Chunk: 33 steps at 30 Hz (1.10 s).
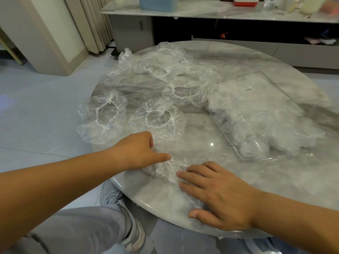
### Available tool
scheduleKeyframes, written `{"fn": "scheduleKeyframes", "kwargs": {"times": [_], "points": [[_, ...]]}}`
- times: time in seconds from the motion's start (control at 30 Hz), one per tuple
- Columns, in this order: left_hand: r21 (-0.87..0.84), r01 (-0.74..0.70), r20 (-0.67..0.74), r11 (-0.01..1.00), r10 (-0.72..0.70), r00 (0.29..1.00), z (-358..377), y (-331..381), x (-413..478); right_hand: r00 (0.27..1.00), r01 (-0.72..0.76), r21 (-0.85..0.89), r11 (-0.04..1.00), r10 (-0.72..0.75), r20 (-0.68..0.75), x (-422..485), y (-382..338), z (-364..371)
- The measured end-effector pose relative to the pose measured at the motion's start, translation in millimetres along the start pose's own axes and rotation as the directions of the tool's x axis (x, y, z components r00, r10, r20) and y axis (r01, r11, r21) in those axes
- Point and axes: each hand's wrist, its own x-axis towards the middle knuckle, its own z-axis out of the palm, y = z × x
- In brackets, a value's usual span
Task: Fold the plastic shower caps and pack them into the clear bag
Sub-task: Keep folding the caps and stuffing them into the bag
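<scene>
At the near edge of a round marble table [275, 180], a right hand [222, 197] lies flat. Its fingers are straight and spread, pressing down one end of a crumpled clear cap [165, 170]. To the left, a left hand [139, 149] touches the cap's other end with a straight index finger. Its other fingers curl under, and whether they pinch the plastic cannot be told.

Just beyond the hands, two open caps lie side by side: a left cap [102, 116] overhanging the table's left edge and a middle cap [157, 118]. Farther off, more caps form a loose heap [165, 66]. Right of these, well apart from the hands, a flat clear bag [256, 110] lies on the table. It is stuffed with crumpled plastic and has a small white label [248, 89] on top.
</scene>
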Motion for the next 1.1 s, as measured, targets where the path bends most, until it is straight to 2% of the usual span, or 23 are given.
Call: {"fn": "scheduleKeyframes", "kwargs": {"times": [0.07, 0.27, 0.33, 0.47, 0.57, 0.63, 0.73, 0.8, 0.87, 0.97, 1.1], "points": [[-0.032, 0.013, 0.036, 0.999, -0.012, 0.999, 2, 2, 2, 1.0, 0.004, 0.009, 1.0, -0.004, 0.004, -1, -1, 0], [-0.252, 0.015, 0.054, 0.967, -0.002, 0.999, -2, -1, 7, 1.0, 0.016, 0.033, 0.999, -0.017, 0.017, -2, 7, 1], [-0.356, 0.031, 0.098, 0.934, 0.005, 0.995, -4, -3, 6, 1.0, 0.018, 0.028, 0.999, -0.019, 0.022, -2, 11, 1], [-0.589, 0.134, 0.218, 0.797, -0.003, 0.976, -4, 2, 1, 0.999, 0.031, 0.029, 0.999, -0.032, 0.031, -2, 15, 2], [-0.767, 0.199, 0.3, 0.611, 0.068, 0.951, -2, 15, -3, 0.999, 0.02, 0.064, 0.998, -0.023, 0.047, 0, 15, 1], [-0.796, 0.208, 0.335, 0.568, 0.128, 0.933, 3, 24, -7, 0.999, 0.032, 0.139, 0.99, -0.036, 0.025, 0, 17, 0], [-0.752, 0.215, 0.394, 0.623, 0.165, 0.904, 17, 31, -10, 0.997, 0.023, 0.394, 0.919, 0.007, -0.074, -5, 19, -9], [-0.707, 0.217, 0.421, 0.673, 0.153, 0.894, 24, 32, -9, 0.973, -0.055, 0.524, 0.85, 0.163, -0.162, -11, 24, -15], [-0.672, 0.2, 0.421, 0.713, 0.145, 0.896, 27, 34, -8, 0.927, -0.188, 0.619, 0.762, 0.347, -0.145, -14, 27, -23], [-0.62, 0.172, 0.418, 0.765, 0.137, 0.898, 24, 41, -8, 0.852, -0.405, 0.596, 0.693, 0.523, -0.029, -9, 31, -28], [-0.548, 0.171, 0.461, 0.819, 0.125, 0.878, 19, 49, -8, 0.749, -0.641, 0.499, 0.584, 0.618, 0.239, -6, 30, -41]]}}
